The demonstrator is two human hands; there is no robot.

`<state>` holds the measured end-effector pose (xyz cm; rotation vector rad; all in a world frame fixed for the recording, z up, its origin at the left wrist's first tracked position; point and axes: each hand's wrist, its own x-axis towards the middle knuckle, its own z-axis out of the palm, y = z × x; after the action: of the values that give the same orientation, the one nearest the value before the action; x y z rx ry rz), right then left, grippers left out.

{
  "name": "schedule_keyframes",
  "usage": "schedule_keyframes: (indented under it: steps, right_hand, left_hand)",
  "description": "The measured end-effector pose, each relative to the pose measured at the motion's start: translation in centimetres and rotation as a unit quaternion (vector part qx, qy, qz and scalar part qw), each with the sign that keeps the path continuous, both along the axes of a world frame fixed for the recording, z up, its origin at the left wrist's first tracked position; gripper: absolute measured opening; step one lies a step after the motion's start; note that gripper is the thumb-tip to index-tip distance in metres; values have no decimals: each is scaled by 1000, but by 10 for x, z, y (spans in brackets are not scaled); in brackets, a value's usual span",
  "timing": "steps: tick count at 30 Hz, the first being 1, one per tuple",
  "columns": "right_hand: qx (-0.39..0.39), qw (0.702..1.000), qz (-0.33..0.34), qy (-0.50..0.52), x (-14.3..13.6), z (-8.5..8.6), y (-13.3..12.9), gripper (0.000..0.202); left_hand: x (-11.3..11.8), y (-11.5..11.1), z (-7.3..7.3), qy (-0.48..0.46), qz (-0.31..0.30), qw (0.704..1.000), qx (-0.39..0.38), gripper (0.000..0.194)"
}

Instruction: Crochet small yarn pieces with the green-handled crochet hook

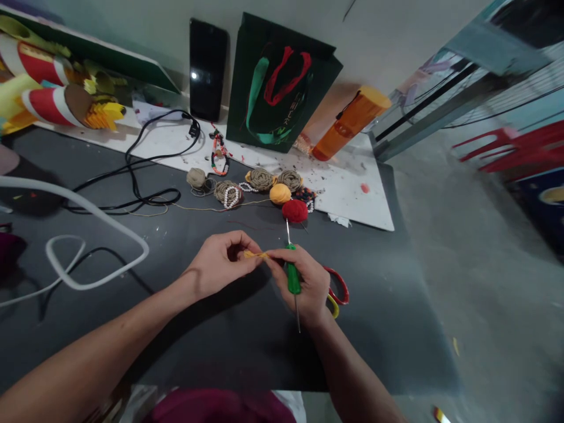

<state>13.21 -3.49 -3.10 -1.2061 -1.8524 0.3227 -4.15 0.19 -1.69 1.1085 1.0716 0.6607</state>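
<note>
Between the fingertips of my left hand (222, 261) is a small piece of yellow yarn work (253, 254). The thumb and index finger of my right hand (308, 285) pinch its other end, so both hands meet at it. A crochet hook with a green handle (293, 276) lies across my right hand, its metal tip pointing away from me. Beyond my hands sit a yellow yarn ball (280, 194) and a red yarn ball (295, 211), close together. Scissors with red and yellow handles (339, 286) are partly hidden behind my right hand.
Brown yarn coils (261, 180) and a beaded bracelet (219, 155) lie further back. A phone (208, 70), a dark green bag (282, 82) and an orange bottle (351, 123) stand by the wall. Black cable (132, 167) and a white tube (110, 220) cross the left side.
</note>
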Motion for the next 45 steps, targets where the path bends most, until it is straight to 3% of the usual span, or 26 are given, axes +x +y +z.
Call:
schedule_keyframes:
  steps: [4,11,19,23,29,35,41,45]
  right_hand:
    - [11,1000,7,-17,0,0,-1,15]
    - [-61,996,-53,41,-1,2,-4,10]
    - [-67,997,-31,33,-1,2,-3,7]
    - [-96,989,-72,85,0,3,-4,7]
    - [-97,992,-29,71,-1,1,-3,6]
    - [-126,981,-76,125,-1,1,-4,5]
    - [-123,985,-24,118,-3,-1,-3,6]
    - [-147,971,-80,171,-3,-1,-3,7]
  left_hand:
    - [1,0,-2,20,2,1000,14,17]
    - [0,1,-1,17,-2,1000,-10,16]
    - [0,1,1,15,-4,1000,-12,15]
    - [1,1,1,22,-2,1000,-20,16]
    - [1,1,3,8,0,999,-32,16]
    - [0,1,-1,7,-9,1000,-29,18]
    - [1,0,-1,-1,-4,1000,-29,16]
    - [2,1,1,-12,-2,999,-43,16]
